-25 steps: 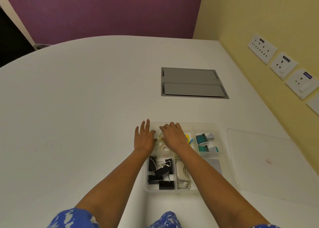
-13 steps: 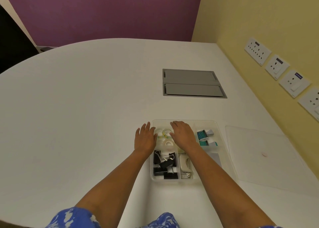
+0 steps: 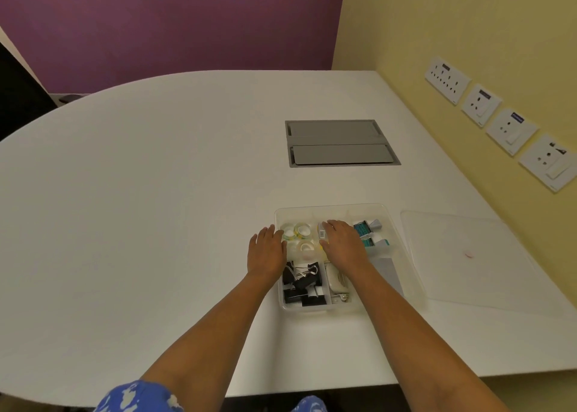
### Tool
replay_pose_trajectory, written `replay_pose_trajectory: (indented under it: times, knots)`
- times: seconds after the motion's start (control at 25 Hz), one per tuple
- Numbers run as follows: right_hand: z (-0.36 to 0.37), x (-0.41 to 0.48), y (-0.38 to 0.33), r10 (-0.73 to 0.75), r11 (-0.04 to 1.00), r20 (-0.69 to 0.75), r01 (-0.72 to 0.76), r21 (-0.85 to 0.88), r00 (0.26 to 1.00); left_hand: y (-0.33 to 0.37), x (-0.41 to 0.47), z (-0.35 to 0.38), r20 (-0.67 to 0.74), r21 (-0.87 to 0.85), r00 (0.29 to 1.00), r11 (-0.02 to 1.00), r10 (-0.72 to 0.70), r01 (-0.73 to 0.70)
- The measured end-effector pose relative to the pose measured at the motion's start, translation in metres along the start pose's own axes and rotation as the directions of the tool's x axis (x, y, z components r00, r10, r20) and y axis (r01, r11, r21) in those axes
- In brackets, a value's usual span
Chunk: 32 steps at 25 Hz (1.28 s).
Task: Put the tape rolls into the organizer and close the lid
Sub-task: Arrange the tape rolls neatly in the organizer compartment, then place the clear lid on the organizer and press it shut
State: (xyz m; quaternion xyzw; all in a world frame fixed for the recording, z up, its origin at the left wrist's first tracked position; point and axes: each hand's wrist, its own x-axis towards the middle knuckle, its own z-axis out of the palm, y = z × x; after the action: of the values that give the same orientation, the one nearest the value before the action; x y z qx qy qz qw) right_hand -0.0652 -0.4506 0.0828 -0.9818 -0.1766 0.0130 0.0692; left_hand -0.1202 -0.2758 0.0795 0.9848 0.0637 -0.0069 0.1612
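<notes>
A clear plastic organizer [image 3: 331,209] sits on the white table in front of me. Three small clear tape rolls [image 3: 299,232] lie in its far left compartment. My left hand [image 3: 266,252] rests flat against the organizer's left wall, fingers apart, holding nothing. My right hand [image 3: 342,243] lies palm down over the middle compartments, beside the rolls, with nothing gripped. The clear lid [image 3: 468,262] lies flat on the table to the right of the organizer.
The organizer also holds black binder clips [image 3: 301,283], a white stapler-like item [image 3: 335,282] and teal staple boxes [image 3: 363,229]. A grey cable hatch [image 3: 338,143] is set in the table beyond. Wall sockets [image 3: 496,121] line the yellow wall at right.
My right hand slid right off the tape rolls, so all three now show. My left hand stayed at the organizer's left wall. The camera view shifted slightly.
</notes>
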Motion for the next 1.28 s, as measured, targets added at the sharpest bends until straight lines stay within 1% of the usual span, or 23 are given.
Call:
replay_pose_trajectory:
  times: [0.2, 0.4, 0.52, 0.6, 0.68, 0.8, 0.92, 1.0, 1.12, 1.16, 1.28]
  knots:
    - [-0.007, 0.003, 0.045, 0.006, 1.0, -0.033, -0.006, 0.005, 0.999, 0.042, 0.017, 0.007, -0.068, -0.028, 0.998, 1.0, 0.0, -0.002]
    - [-0.022, 0.001, 0.134, 0.006, 1.0, -0.045, -0.005, 0.003, 0.999, 0.133, 0.04, 0.034, -0.136, -0.116, 0.991, 0.993, -0.019, 0.003]
    - [-0.029, -0.011, 0.205, 0.075, 0.997, -0.068, -0.076, -0.005, 0.995, 0.201, 0.045, 0.056, -0.153, -0.189, 0.988, 0.982, -0.004, -0.025]
    - [-0.032, -0.024, 0.248, 0.146, 0.989, -0.047, -0.147, -0.018, 0.988, 0.239, 0.045, 0.071, -0.145, -0.236, 0.989, 0.971, -0.003, -0.032]
    - [-0.032, -0.036, 0.289, 0.203, 0.978, -0.036, -0.205, -0.038, 0.978, 0.27, 0.045, 0.084, -0.124, -0.224, 0.992, 0.974, 0.016, -0.044]
    - [-0.03, -0.051, 0.333, 0.288, 0.957, 0.005, -0.287, -0.031, 0.958, 0.297, 0.049, 0.099, -0.066, -0.23, 0.998, 0.973, 0.005, -0.02]
    - [-0.025, -0.064, 0.364, 0.368, 0.928, 0.046, -0.364, -0.073, 0.929, 0.316, 0.054, 0.113, 0.01, -0.253, 1.0, 0.968, 0.002, 0.001]
    - [-0.022, -0.068, 0.379, 0.418, 0.907, 0.059, -0.413, -0.078, 0.907, 0.324, 0.057, 0.121, 0.071, -0.272, 0.997, 0.961, -0.04, 0.058]
    - [-0.018, -0.072, 0.395, 0.461, 0.887, 0.07, -0.456, -0.072, 0.885, 0.33, 0.058, 0.134, 0.144, -0.247, 0.972, 0.944, -0.186, 0.217]
    - [-0.018, -0.073, 0.399, 0.475, 0.88, 0.069, -0.471, -0.066, 0.877, 0.331, 0.057, 0.137, 0.163, -0.242, 0.958, 0.931, -0.238, 0.272]
    - [-0.016, -0.073, 0.407, 0.512, 0.859, 0.063, -0.51, -0.038, 0.857, 0.333, 0.057, 0.141, 0.213, -0.304, 0.901, 0.85, -0.379, 0.429]
